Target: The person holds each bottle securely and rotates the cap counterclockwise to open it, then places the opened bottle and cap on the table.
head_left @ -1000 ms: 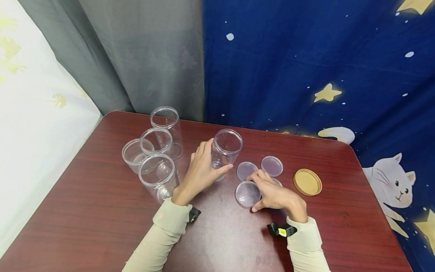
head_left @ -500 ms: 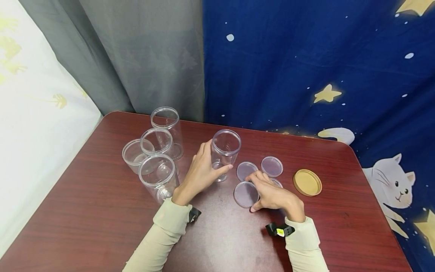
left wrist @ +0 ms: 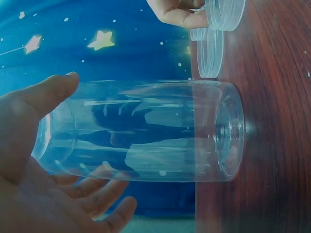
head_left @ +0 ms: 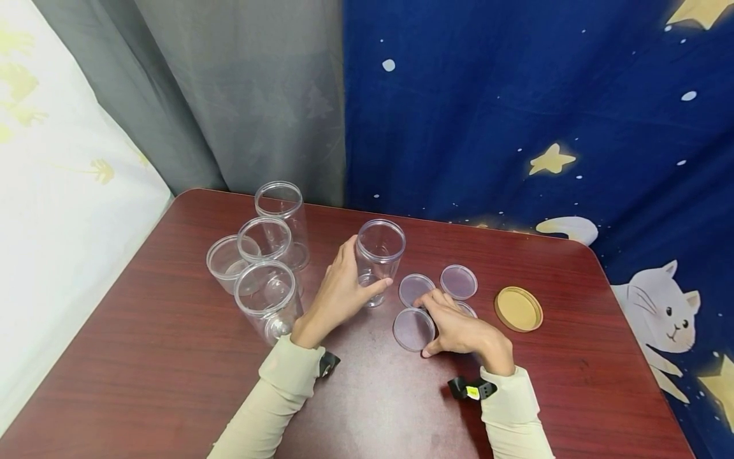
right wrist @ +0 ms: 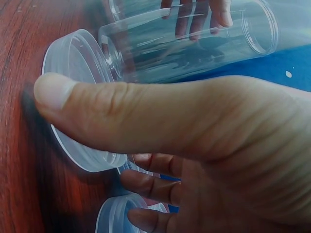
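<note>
My left hand (head_left: pixel 341 280) holds an upright clear plastic jar (head_left: pixel 380 254), its thumb on the near side and fingers round the far side. In the left wrist view the thumb (left wrist: pixel 53 92) lies near the rim of the jar (left wrist: pixel 155 131), whose base is on the table. My right hand (head_left: pixel 461 325) pinches a clear round lid (head_left: pixel 413 330) by its edge. The right wrist view has the thumb (right wrist: pixel 97 104) across that lid (right wrist: pixel 82 153). Two clear lids lie beyond, one (head_left: pixel 417 290) nearer the jar and one (head_left: pixel 459 282) farther right. Another lid (head_left: pixel 468 309) is partly hidden by the right hand.
Several open clear jars (head_left: pixel 268 299) stand grouped on the left of the reddish-brown table (head_left: pixel 172 357). A shorter clear tub (head_left: pixel 220 264) is among them. A gold lid (head_left: pixel 518 308) lies to the right. Curtains (head_left: pixel 459 115) hang behind the table's back edge.
The held jar has shifted slightly left with my left hand. The pinched lid and my right hand have also moved slightly left. The grouped jars and other lids stay put.
</note>
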{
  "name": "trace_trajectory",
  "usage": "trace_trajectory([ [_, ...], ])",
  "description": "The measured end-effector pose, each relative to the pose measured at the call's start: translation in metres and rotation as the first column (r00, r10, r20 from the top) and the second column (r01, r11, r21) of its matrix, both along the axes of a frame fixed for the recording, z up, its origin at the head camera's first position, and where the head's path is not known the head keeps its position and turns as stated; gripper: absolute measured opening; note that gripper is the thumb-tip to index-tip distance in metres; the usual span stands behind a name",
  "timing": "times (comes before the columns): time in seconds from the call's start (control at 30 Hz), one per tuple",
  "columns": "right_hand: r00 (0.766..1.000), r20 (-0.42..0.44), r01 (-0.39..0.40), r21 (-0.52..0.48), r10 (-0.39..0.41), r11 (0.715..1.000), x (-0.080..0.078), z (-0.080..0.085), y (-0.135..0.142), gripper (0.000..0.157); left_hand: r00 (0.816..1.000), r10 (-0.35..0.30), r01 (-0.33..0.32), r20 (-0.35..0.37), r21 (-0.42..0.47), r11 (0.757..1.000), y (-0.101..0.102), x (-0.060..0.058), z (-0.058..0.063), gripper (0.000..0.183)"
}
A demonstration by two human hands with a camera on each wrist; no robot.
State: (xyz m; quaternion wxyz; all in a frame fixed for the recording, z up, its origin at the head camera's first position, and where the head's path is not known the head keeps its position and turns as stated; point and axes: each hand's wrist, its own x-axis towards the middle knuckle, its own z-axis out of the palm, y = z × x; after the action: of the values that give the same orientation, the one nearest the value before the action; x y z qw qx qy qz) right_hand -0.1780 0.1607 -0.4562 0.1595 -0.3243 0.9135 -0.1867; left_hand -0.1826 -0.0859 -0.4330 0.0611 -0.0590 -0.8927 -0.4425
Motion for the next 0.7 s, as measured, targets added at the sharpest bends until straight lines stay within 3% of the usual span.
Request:
trace_trajectory([
  [0.13, 1.0, -0.004, -0.005, -0.01, 0.005, 1.0, 0.0, 0.0, 0.001, 0.078, 0.999, 0.042, -0.042, -0.008, -0.001, 0.999, 0.005, 0.003, 0.002, 0.1],
  [0.23, 1.0, -0.007, -0.007, -0.014, 0.007, 1.0, 0.001, 0.001, 0.001, 0.078, 0.994, 0.087, -0.087, -0.063, -0.011, 0.996, 0.011, 0.008, 0.005, 0.104],
  [0.43, 1.0, -0.007, 0.003, -0.027, -0.004, 1.0, 0.001, 0.004, 0.003, 0.079, 0.958, 0.173, -0.188, -0.23, -0.041, 0.981, 0.021, 0.022, 0.017, 0.111],
  [0.6, 0.999, 0.017, 0.035, -0.061, -0.034, 0.998, 0.002, 0.008, 0.007, 0.078, 0.922, 0.145, -0.18, -0.36, -0.067, 0.981, 0.027, 0.038, 0.034, 0.107],
  [0.7, 0.999, 0.013, 0.037, -0.086, -0.036, 0.996, 0.002, 0.011, 0.011, 0.077, 0.919, 0.094, -0.144, -0.384, -0.103, 0.984, 0.028, 0.05, 0.046, 0.1],
])
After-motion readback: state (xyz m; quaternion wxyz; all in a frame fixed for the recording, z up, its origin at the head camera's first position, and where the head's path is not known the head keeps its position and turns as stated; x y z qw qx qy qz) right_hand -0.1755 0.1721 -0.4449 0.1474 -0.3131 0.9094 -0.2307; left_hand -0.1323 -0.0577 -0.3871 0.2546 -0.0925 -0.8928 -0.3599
